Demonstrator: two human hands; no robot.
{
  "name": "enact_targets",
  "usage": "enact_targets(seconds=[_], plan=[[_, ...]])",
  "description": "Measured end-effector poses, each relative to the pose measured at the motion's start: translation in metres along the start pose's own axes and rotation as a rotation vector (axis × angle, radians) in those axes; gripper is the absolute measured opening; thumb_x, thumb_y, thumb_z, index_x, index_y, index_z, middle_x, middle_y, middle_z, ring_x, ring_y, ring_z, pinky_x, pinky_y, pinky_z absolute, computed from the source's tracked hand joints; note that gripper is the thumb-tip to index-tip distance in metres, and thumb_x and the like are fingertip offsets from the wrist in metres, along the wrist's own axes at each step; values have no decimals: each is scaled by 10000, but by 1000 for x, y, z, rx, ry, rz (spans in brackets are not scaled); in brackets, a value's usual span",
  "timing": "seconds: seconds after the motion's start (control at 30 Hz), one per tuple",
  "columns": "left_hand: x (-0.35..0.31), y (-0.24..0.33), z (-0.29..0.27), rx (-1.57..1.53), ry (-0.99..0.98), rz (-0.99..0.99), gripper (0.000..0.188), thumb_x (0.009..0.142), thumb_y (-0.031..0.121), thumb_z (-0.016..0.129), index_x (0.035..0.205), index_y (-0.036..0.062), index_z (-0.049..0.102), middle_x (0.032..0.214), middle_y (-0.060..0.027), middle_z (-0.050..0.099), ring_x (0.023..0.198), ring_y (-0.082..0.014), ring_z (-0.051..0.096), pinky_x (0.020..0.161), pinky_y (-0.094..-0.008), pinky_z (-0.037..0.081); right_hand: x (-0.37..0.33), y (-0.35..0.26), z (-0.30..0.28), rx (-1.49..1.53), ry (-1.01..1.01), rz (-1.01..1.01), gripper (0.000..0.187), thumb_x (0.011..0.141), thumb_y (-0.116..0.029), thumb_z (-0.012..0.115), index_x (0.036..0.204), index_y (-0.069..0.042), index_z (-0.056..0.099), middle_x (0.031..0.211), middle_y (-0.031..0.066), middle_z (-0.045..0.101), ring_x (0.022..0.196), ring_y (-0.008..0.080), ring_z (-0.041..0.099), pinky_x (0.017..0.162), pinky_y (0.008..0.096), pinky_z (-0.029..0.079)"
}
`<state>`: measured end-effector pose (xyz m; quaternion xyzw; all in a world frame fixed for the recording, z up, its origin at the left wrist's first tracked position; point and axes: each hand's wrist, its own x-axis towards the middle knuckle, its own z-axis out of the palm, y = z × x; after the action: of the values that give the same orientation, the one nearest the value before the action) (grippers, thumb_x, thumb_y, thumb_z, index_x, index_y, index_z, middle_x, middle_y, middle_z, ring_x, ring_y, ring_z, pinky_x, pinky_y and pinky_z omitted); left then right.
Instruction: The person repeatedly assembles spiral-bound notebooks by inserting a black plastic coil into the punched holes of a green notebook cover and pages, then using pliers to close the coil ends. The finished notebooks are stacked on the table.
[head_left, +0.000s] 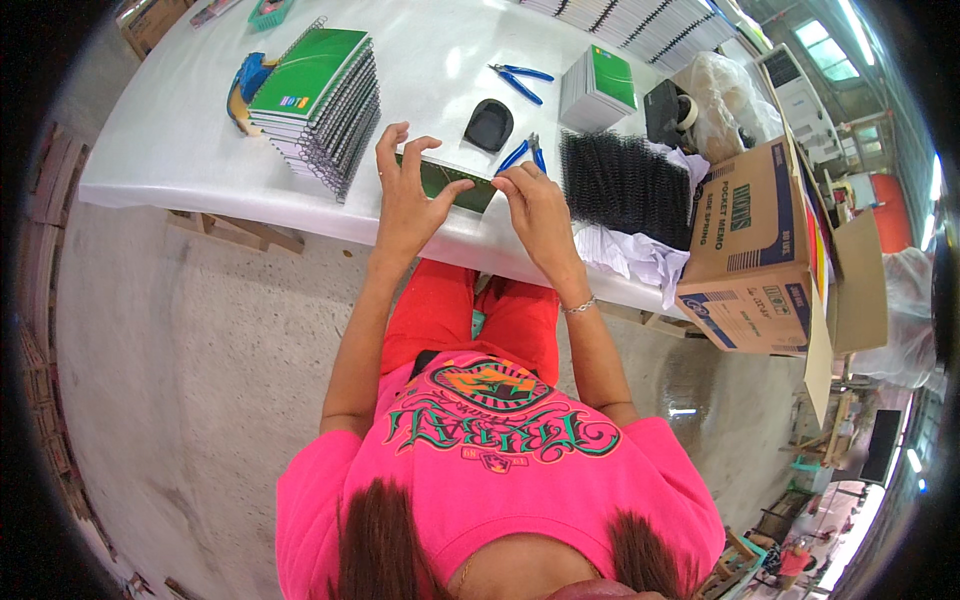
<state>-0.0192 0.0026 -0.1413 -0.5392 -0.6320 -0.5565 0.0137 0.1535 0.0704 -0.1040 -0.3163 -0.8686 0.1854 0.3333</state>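
A small dark green notebook (472, 196) lies at the table's front edge between my hands. My left hand (410, 195) is over its left end, fingers spread and the thumb resting on the cover. My right hand (537, 205) has its fingertips pinched together at the notebook's right end; what they hold is too small to make out. Blue-handled cutters (538, 152) lie just beyond my right fingers. Farther back are a black cup-shaped holder (488, 125) and a second pair of blue-handled cutters (522, 80).
A stack of green spiral notebooks (318, 75) stands at left, beside a tape dispenser (240, 95). To the right are black spiral coils (628, 185) on white paper, unbound green-topped pads (600, 92) and an open cardboard box (750, 235). Stacked bound books (630, 25) line the back.
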Motion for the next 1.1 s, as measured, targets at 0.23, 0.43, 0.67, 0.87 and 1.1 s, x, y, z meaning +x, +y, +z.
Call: enact_targets(seconds=[0.23,0.43,0.67,0.87,1.1], plan=[[-11,-9,-3,-143,-136,-225,630,728,262,846,1215,68,498,1246,-159,416,1187,-317,444,1004,-416,389,3,8,-8,154,-273,87,171,910,-148,646,982,7,662,921,153,628,850,303,603,756,385,468],[-11,-24,-10,-182,-235,-164,784,696,300,865,1294,73,410,1192,-147,418,1158,-315,448,984,-408,401,63,70,-7,61,-328,-39,293,854,-166,727,1123,-69,662,1253,123,564,1160,296,522,938,390,456],[-18,-29,1,-224,-142,-66,870,637,362,905,1293,87,406,1176,-147,415,1128,-320,458,954,-412,428,97,118,22,65,-521,27,470,728,-271,852,1109,-84,648,1516,240,355,1413,361,341,1091,425,376],[-20,-32,2,-202,-131,-52,864,616,374,915,1271,96,423,1170,-131,429,1104,-304,479,923,-397,447,87,113,32,-5,-406,-57,498,723,-318,854,1063,-42,618,1479,279,350,1360,413,383,1084,411,377],[-20,-32,-1,-230,-136,-90,857,607,372,919,1263,108,434,1160,-120,435,1107,-291,478,930,-393,441,64,61,-13,621,-281,313,555,845,-269,752,1301,-82,497,1218,145,574,1153,203,497,1001,337,392]])
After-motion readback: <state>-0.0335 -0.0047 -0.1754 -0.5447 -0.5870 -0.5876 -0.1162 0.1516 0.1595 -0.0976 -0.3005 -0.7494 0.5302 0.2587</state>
